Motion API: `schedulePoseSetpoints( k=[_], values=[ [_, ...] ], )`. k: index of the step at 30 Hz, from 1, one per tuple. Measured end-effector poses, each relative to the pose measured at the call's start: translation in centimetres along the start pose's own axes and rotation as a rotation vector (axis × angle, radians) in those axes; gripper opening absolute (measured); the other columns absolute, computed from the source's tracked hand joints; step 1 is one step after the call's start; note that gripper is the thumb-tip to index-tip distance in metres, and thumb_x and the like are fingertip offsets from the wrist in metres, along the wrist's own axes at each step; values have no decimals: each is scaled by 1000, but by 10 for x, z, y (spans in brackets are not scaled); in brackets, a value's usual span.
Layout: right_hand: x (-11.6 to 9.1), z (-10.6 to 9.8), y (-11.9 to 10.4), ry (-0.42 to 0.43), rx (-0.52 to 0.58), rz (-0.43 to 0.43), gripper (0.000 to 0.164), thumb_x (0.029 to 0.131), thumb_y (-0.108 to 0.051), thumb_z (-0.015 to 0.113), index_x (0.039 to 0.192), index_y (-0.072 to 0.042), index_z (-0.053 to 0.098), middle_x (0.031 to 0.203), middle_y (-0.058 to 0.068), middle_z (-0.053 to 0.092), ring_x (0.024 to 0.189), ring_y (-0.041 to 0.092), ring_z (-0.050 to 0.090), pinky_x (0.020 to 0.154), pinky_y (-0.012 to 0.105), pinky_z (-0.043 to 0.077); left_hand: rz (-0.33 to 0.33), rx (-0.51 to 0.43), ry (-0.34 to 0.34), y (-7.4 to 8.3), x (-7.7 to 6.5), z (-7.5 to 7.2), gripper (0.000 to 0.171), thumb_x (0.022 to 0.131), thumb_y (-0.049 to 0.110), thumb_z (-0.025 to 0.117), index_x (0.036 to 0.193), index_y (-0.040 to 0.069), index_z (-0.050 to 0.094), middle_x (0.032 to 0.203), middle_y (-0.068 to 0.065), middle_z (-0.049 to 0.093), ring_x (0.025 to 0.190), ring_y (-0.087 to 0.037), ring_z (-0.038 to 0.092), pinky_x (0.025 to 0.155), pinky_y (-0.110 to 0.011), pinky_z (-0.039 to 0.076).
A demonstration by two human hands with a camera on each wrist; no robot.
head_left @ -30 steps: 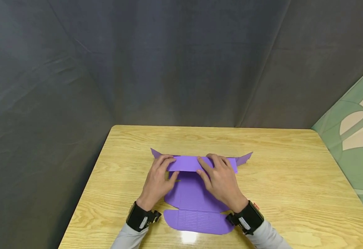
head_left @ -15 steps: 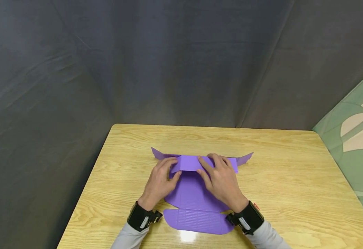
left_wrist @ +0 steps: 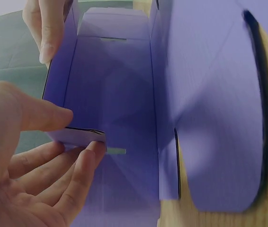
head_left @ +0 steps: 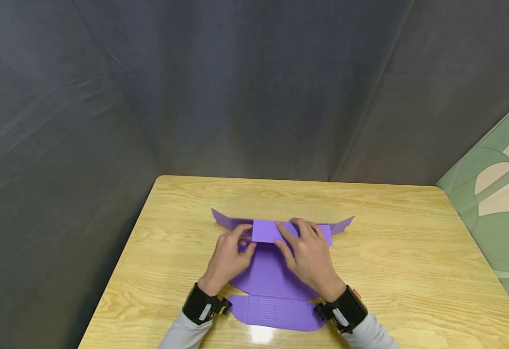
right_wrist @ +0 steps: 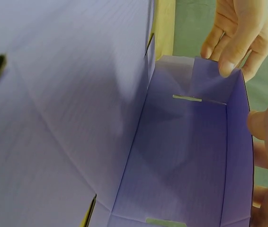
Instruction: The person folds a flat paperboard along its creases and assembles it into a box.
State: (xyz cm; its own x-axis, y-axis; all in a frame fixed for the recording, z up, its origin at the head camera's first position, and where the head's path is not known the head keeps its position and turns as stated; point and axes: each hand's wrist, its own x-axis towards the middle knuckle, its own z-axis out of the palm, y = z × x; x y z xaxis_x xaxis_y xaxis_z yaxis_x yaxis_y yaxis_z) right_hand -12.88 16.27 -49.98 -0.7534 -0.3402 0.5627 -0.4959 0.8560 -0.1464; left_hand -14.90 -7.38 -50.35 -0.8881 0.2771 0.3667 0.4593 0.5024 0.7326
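Note:
A partly folded purple cardboard box (head_left: 265,271) lies on the table, one long wall (head_left: 264,231) raised. My left hand (head_left: 227,259) pinches the short flap (left_wrist: 84,136) at that wall's left end, thumb on one face and fingertips on the other. This flap is bent inward from the wall, as the left wrist view shows. Toward the right end, my right hand (head_left: 310,261) grips the raised wall, thumb at its edge and fingers behind it in the right wrist view. A narrow slot (right_wrist: 187,98) shows in the box's bottom panel.
The wooden table (head_left: 411,271) extends on both sides of the box. Two pointed purple flaps (head_left: 222,219) stick out at the far side. A rounded lid flap (head_left: 280,312) lies near my wrists. Dark grey cloth (head_left: 254,97) hangs behind the table.
The left end flap has been bent inward from the wall, which earlier ran straight to the left. My left hand shifted slightly right with it; the right hand stayed nearly in place.

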Motion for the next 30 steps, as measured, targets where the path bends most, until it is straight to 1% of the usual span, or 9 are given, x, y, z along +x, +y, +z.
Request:
schedulePoseSetpoints(
  k=[6, 9, 12, 14, 19, 21, 25, 28, 30],
  values=[
    [0, 3, 0, 8, 7, -5, 45, 106, -42, 62, 137, -12, 74, 126, 21, 66, 116, 41, 66, 107, 58, 47, -62, -127, 5, 2, 0, 4, 42, 87, -7, 78, 128, -3, 67, 114, -20, 78, 97, -28, 80, 79, -27, 66],
    [-1, 3, 0, 12, 0, -12, 45, 106, -43, 61, 137, -13, 74, 126, 21, 65, 116, 41, 65, 106, 57, 47, -89, -182, 0, 2, 0, 4, 44, 87, -9, 78, 129, -4, 65, 120, -21, 76, 100, -29, 80, 81, -23, 64],
    [-1, 3, 0, 8, -5, -17, 46, 107, -44, 60, 137, -13, 74, 127, 21, 65, 116, 40, 65, 106, 57, 47, -112, -221, -12, 1, 0, 3, 45, 87, -10, 78, 130, -4, 64, 125, -22, 73, 103, -30, 79, 83, -23, 64],
    [-1, 3, 0, -3, -10, -17, 46, 106, -44, 61, 138, -13, 74, 128, 21, 65, 118, 40, 65, 107, 57, 47, -120, -235, -19, 1, 0, 2, 46, 88, -10, 78, 131, -4, 64, 128, -23, 72, 105, -31, 79, 85, -26, 65],
    [0, 2, 0, -18, -6, -10, 45, 101, -40, 69, 137, -12, 74, 129, 21, 65, 119, 41, 64, 108, 58, 47, -125, -239, -33, -1, -2, -1, 48, 88, -9, 80, 133, -2, 64, 132, -22, 71, 107, -31, 78, 88, -34, 66],
    [0, 3, 0, -14, -4, -12, 45, 102, -40, 69, 136, -12, 74, 128, 22, 66, 119, 41, 64, 107, 58, 47, -128, -238, -37, -2, -3, -2, 49, 87, -9, 81, 133, -3, 63, 131, -23, 71, 107, -32, 78, 88, -35, 65],
    [0, 2, 1, -6, -8, -20, 45, 104, -42, 64, 136, -11, 74, 128, 22, 66, 119, 40, 65, 106, 58, 47, -145, -232, -60, -4, -4, -3, 48, 87, -9, 81, 131, -5, 64, 127, -26, 72, 106, -34, 78, 88, -33, 65],
    [0, 2, 1, 3, -8, -23, 45, 105, -42, 64, 136, -11, 75, 127, 23, 66, 118, 41, 65, 105, 58, 48, -165, -172, -81, -5, -3, -4, 49, 87, -5, 82, 133, -2, 64, 127, -23, 73, 107, -33, 78, 89, -34, 65],
    [0, 2, 1, 5, -6, -23, 45, 105, -42, 64, 136, -11, 75, 127, 23, 66, 118, 41, 65, 105, 58, 48, -173, -102, -87, -6, -3, -4, 52, 87, -2, 84, 134, 0, 64, 128, -21, 72, 110, -33, 76, 92, -38, 65]
  ],
)
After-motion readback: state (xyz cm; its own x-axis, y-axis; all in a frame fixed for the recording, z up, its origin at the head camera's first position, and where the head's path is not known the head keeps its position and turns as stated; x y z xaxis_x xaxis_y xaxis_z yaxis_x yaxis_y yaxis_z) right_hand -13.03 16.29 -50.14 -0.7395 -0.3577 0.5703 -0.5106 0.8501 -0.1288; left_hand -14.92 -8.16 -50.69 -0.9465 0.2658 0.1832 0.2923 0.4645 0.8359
